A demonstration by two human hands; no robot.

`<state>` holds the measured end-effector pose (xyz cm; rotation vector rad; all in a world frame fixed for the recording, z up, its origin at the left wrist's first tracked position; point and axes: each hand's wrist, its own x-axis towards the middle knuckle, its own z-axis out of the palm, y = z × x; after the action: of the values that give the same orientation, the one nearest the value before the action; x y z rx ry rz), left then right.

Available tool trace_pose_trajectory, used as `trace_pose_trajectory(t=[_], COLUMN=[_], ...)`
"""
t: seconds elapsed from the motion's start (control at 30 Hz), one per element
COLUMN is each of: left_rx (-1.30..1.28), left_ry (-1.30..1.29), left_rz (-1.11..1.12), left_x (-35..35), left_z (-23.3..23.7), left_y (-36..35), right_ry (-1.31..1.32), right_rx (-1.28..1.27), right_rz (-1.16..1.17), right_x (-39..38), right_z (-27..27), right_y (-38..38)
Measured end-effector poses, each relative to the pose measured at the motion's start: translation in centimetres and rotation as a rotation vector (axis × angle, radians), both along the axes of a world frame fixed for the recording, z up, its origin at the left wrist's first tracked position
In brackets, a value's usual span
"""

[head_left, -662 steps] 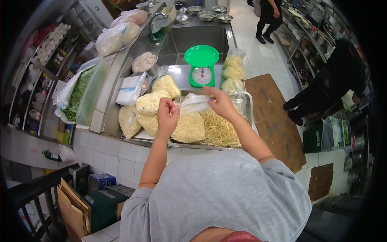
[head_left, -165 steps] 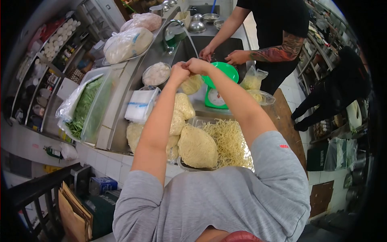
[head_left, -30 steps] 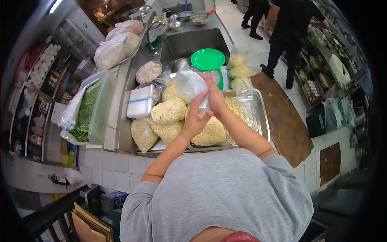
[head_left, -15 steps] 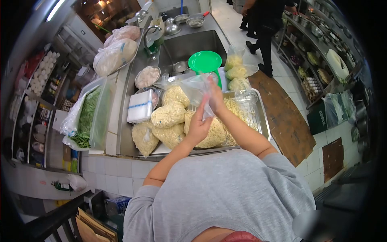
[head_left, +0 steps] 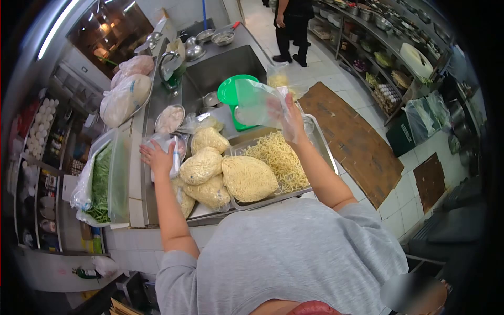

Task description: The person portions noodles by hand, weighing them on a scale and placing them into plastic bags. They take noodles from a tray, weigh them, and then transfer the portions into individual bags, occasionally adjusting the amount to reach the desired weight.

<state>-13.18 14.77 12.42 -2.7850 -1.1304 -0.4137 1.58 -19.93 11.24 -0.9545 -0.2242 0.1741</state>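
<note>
My left hand [head_left: 158,156] lies with its fingers spread over the stack of flat plastic bags [head_left: 167,140] at the left of the counter. In my right hand [head_left: 294,122] is a clear plastic bag [head_left: 255,98], raised above the metal tray [head_left: 329,156]; the bag partly covers my fingers. Loose yellow noodles [head_left: 283,157] lie in the tray. Beside them a large filled bag of noodles [head_left: 249,178] rests at the tray's left part. More bagged noodles [head_left: 201,165] are piled between it and my left hand.
Behind the tray, a green plate-like thing [head_left: 237,88] sits by the steel sink [head_left: 231,62]. A bowl of pale food [head_left: 170,119] stands near the bags. Left is a bin of green vegetables [head_left: 101,184]. A person in dark clothes [head_left: 294,26] stands in the aisle beyond.
My hands have parted: the left has moved left onto the bag stack, while the right keeps the clear bag. My view has shifted, and the person in the aisle has moved.
</note>
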Motion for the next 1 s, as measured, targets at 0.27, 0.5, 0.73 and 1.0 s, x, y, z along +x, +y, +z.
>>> trace_pose_trajectory(t=[0.27, 0.5, 0.73, 1.0], left_rx=[-1.747, -2.190, -1.741, -1.365], left_ry=[-0.815, -0.720, -0.988, -0.865], left_rz=[-1.036, -0.952, -0.730, -0.726], left_x=[3.9, 5.2, 3.0, 2.9], left_z=[-1.6, -0.8, 1.7, -2.4], left_y=[-22.5, -24.0, -31.3, -25.7], right_ry=[-0.635, -0.871, -0.779, -1.151], right_rx=[-0.548, -0.886, -0.817, -0.970], right_rz=[-0.191, -0.358, -0.411, -0.439], right_x=[-3.5, -4.6, -1.7, 1.4], right_z=[-2.9, -0.6, -3.7, -1.6], right_y=[6.5, 3.7, 1.5, -2.3])
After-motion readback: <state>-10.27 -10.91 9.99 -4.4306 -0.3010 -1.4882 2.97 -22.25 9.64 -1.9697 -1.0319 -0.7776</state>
